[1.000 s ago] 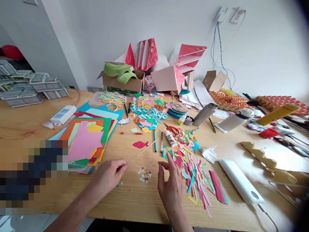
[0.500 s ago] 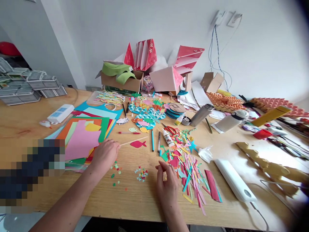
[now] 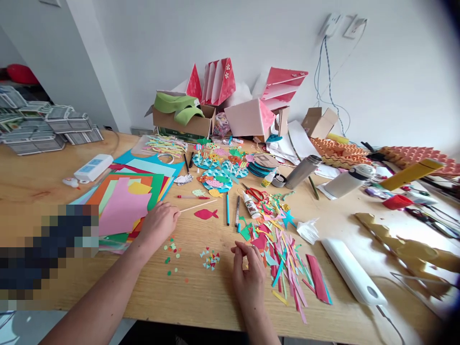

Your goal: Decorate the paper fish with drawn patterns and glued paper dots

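Note:
My left hand (image 3: 161, 221) is closed around one end of a thin pale wooden stick (image 3: 197, 206), which points right above a red paper fish (image 3: 206, 214). Loosely curled on the wood, my right hand (image 3: 248, 273) holds nothing, with a gap between thumb and fingers. Small paper triangles (image 3: 210, 258) lie left of it, and paper strips and scraps (image 3: 283, 258) to its right. Green, red and orange paper dots (image 3: 172, 254) are scattered below my left hand. Beyond the fish are a blue pen (image 3: 227, 209), a dark pen (image 3: 237, 211) and a white glue bottle (image 3: 250, 205).
Coloured paper sheets (image 3: 124, 211) are stacked at left, near a white power strip (image 3: 94, 167). Decorated blue discs with paper fish (image 3: 215, 179), red scissors (image 3: 256, 193) and a steel flask (image 3: 304, 171) stand farther back. A long white device (image 3: 352, 270) with a cable lies right.
The stick's far end and my left hand have shifted very slightly; the hand still grips the stick. My right hand stays in place. The camera view has turned a little to the left.

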`<action>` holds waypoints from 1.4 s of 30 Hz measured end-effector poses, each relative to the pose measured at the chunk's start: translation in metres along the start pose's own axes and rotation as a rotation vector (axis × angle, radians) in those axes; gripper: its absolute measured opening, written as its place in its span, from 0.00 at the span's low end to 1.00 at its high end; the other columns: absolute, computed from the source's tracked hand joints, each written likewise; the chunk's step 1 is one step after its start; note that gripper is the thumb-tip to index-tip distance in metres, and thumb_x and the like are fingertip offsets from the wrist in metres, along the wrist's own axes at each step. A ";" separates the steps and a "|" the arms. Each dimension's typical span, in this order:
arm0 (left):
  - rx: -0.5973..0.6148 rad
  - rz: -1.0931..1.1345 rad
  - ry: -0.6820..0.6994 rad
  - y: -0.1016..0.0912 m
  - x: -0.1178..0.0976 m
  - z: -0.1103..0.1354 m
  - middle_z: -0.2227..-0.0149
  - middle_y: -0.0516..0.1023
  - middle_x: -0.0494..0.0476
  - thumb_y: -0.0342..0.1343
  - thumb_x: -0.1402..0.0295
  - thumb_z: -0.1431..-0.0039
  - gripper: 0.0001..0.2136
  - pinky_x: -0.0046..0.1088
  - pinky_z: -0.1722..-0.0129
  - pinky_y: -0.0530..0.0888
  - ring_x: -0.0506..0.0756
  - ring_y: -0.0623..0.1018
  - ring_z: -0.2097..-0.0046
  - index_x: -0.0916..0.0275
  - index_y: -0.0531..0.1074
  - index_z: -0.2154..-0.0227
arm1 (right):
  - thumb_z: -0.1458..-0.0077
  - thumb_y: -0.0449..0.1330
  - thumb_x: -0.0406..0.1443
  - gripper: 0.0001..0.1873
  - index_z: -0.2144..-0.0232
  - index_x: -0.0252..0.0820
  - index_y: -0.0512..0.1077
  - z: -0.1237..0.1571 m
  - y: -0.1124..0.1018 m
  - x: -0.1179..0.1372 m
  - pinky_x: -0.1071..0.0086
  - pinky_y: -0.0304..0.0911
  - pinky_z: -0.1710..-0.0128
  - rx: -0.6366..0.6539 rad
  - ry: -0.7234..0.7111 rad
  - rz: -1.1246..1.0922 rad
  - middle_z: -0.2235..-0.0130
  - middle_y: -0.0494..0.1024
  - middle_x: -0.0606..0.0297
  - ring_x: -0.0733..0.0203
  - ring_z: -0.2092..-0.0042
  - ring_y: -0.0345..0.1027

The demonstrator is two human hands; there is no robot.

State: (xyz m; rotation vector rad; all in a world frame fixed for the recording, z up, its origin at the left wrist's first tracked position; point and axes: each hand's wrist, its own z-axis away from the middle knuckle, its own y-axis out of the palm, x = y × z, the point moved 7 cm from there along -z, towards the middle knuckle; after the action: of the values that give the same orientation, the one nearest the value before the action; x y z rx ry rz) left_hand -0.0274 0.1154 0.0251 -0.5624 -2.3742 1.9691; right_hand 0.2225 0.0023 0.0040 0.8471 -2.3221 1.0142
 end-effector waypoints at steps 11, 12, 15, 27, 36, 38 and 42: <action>-0.203 0.354 0.253 -0.003 -0.027 0.009 0.64 0.80 0.58 0.50 0.67 0.34 0.11 0.33 0.56 0.72 0.56 0.75 0.59 0.62 0.78 0.65 | 0.35 0.47 0.29 0.27 0.36 0.47 0.61 -0.058 0.023 0.030 0.63 0.66 0.62 0.298 -0.156 0.192 0.63 0.80 0.61 0.55 0.63 0.69; -0.196 0.381 0.281 -0.003 -0.031 0.010 0.65 0.79 0.58 0.50 0.67 0.33 0.11 0.33 0.56 0.72 0.55 0.75 0.59 0.62 0.78 0.65 | 0.36 0.47 0.28 0.27 0.37 0.46 0.62 -0.066 0.032 0.031 0.63 0.65 0.63 0.322 -0.178 0.253 0.64 0.79 0.60 0.54 0.64 0.68; -0.179 0.454 0.324 -0.004 -0.036 0.013 0.65 0.79 0.58 0.49 0.66 0.32 0.12 0.33 0.56 0.73 0.55 0.75 0.58 0.62 0.78 0.64 | 0.37 0.51 0.29 0.21 0.44 0.42 0.69 -0.084 0.060 0.031 0.62 0.62 0.62 0.410 -0.217 0.397 0.63 0.79 0.56 0.51 0.61 0.69; -0.062 0.487 0.146 0.019 -0.020 0.008 0.48 0.76 0.65 0.45 0.70 0.35 0.19 0.46 0.41 0.70 0.61 0.72 0.42 0.65 0.66 0.43 | 0.32 0.49 0.34 0.12 0.64 0.43 0.71 -0.089 0.081 0.005 0.65 0.60 0.59 0.435 -0.195 0.214 0.66 0.78 0.61 0.55 0.58 0.70; 0.044 0.310 0.257 0.039 -0.028 0.009 0.41 0.72 0.63 0.42 0.85 0.46 0.33 0.49 0.37 0.66 0.60 0.65 0.36 0.63 0.58 0.35 | 0.34 0.51 0.32 0.10 0.64 0.44 0.73 -0.075 0.098 0.003 0.62 0.61 0.56 0.538 -0.231 0.250 0.66 0.78 0.60 0.52 0.55 0.69; 0.031 0.305 0.258 0.038 -0.027 0.009 0.43 0.74 0.62 0.42 0.85 0.46 0.34 0.48 0.37 0.67 0.60 0.67 0.38 0.62 0.57 0.35 | 0.33 0.51 0.33 0.11 0.64 0.44 0.73 -0.074 0.096 0.006 0.62 0.61 0.56 0.537 -0.237 0.236 0.65 0.78 0.59 0.53 0.56 0.70; -0.004 0.319 0.250 0.036 -0.023 0.009 0.45 0.74 0.64 0.43 0.85 0.47 0.33 0.46 0.38 0.69 0.60 0.69 0.40 0.63 0.62 0.37 | 0.33 0.51 0.33 0.11 0.65 0.44 0.73 -0.075 0.091 0.012 0.63 0.63 0.55 0.531 -0.242 0.134 0.66 0.79 0.60 0.56 0.57 0.71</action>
State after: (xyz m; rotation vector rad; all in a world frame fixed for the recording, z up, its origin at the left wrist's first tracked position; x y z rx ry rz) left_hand 0.0020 0.1053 -0.0060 -1.1764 -2.2475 1.8632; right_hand 0.1631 0.1043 0.0142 1.0692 -2.3598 1.7176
